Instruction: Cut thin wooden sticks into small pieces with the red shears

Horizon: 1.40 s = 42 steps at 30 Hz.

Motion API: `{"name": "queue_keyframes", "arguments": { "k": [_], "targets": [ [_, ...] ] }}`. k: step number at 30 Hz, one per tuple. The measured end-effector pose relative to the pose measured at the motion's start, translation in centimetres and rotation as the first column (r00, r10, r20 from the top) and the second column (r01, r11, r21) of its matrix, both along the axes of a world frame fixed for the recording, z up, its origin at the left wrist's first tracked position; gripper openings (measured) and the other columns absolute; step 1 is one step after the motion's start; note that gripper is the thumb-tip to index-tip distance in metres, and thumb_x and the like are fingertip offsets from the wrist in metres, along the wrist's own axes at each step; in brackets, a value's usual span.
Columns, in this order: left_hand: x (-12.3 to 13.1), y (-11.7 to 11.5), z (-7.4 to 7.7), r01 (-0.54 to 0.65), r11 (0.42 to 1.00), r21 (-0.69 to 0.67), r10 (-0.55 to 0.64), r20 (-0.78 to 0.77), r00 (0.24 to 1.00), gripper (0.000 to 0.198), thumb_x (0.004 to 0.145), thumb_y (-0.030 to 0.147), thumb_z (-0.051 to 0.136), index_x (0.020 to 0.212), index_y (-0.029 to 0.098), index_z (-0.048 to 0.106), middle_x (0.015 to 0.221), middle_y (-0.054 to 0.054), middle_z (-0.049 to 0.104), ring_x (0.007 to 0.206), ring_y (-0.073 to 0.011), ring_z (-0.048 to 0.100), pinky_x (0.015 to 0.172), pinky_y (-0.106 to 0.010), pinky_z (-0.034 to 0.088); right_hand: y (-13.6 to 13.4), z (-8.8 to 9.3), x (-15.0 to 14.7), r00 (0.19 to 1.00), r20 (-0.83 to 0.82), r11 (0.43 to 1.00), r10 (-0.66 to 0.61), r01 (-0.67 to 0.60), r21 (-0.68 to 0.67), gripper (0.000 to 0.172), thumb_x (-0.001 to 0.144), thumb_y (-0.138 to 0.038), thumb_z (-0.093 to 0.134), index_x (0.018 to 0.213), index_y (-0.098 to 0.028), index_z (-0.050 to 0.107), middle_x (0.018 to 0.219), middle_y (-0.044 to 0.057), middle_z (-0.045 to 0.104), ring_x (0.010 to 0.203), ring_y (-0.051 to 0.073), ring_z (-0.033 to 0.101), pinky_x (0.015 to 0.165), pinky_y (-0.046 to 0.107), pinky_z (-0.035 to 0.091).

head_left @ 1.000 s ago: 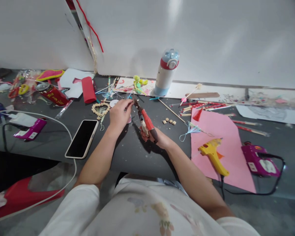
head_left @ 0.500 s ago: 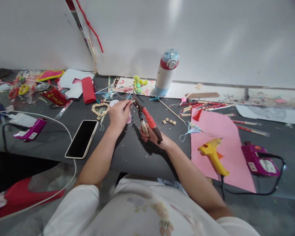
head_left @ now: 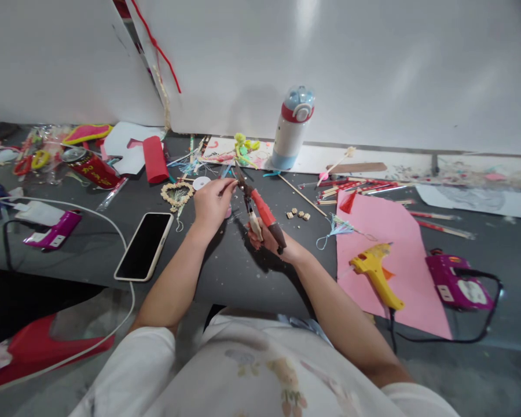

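My right hand is wrapped round the handles of a pair of red-handled pliers. The jaws point up and away, towards my other hand. My left hand is closed in a pinch at the jaws; the small thing between its fingertips is too small to name. Just left of that hand lies a heart-shaped ring of pale beads with a tassel. A white round disc sits behind it. Several small wooden pieces lie on the table right of the pliers.
A phone lies at left, beside a white cable and purple power strip. A bottle stands at the back. At right, a yellow glue gun rests on pink sheet. A red can lies back left.
My left fingertips have shifted very slightly right, closer to the plier jaws. My right hand keeps its hold on the pliers, and the things on the table stay put.
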<state>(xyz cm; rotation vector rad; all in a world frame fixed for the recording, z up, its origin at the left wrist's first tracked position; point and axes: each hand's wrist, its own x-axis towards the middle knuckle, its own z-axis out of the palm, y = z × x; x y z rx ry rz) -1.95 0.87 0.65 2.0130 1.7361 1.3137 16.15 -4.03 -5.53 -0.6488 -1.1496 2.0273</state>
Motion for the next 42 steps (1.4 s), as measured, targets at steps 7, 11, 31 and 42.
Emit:
{"name": "queue_keyframes", "arguments": {
  "k": [7, 11, 31, 42],
  "targets": [
    [0.2, -0.2, 0.3, 0.008, 1.000, -0.030, -0.008, 0.027, 1.000, 0.025, 0.091, 0.038, 0.060, 0.097, 0.021, 0.077, 0.088, -0.003, 0.078, 0.081, -0.0162, 0.070, 0.080, -0.027, 0.051, -0.2, 0.8, 0.1, 1.000, 0.021, 1.000, 0.001, -0.001, -0.004, 0.038, 0.091, -0.058, 0.054, 0.095, -0.020, 0.053, 0.073, -0.003, 0.044, 0.057, 0.011, 0.040, 0.058, 0.028, 0.032],
    [0.2, -0.1, 0.3, 0.020, 0.999, -0.029, -0.019, 0.045, 0.999, 0.026, 0.091, 0.038, 0.059, 0.095, 0.020, 0.077, 0.085, -0.003, 0.077, 0.077, -0.0155, 0.070, 0.077, -0.026, 0.051, -0.3, 2.2, 0.3, 1.000, 0.004, 1.000, -0.011, 0.011, -0.005, 0.058, 0.088, -0.076, 0.040, 0.094, -0.020, 0.055, 0.069, -0.001, 0.042, 0.058, 0.013, 0.040, 0.058, 0.029, 0.032],
    [0.9, 0.1, -0.1, 0.117, 0.975, -0.191, -0.055, 0.302, 0.952, 0.035, 0.088, 0.047, 0.062, 0.099, 0.015, 0.072, 0.082, -0.007, 0.075, 0.073, -0.0161, 0.070, 0.072, -0.027, 0.055, -0.4, 2.2, 0.6, 0.998, -0.060, 1.000, -0.018, 0.017, -0.020, 0.053, 0.076, -0.069, 0.058, 0.093, -0.019, 0.057, 0.070, -0.002, 0.047, 0.060, 0.013, 0.044, 0.059, 0.029, 0.037],
    [3.9, -2.4, 0.9, 0.621, 0.605, -0.499, -0.178, 0.675, 0.716, 0.059, 0.068, 0.064, 0.075, 0.098, 0.016, 0.059, 0.086, -0.009, 0.074, 0.075, -0.0197, 0.071, 0.070, -0.035, 0.058, 0.2, 1.5, 0.4, 0.988, 0.055, 0.982, -0.142, 0.133, 0.136, 0.058, 0.078, -0.079, 0.051, 0.076, -0.021, 0.051, 0.066, 0.001, 0.050, 0.059, 0.014, 0.045, 0.057, 0.029, 0.039]
  ]
}}
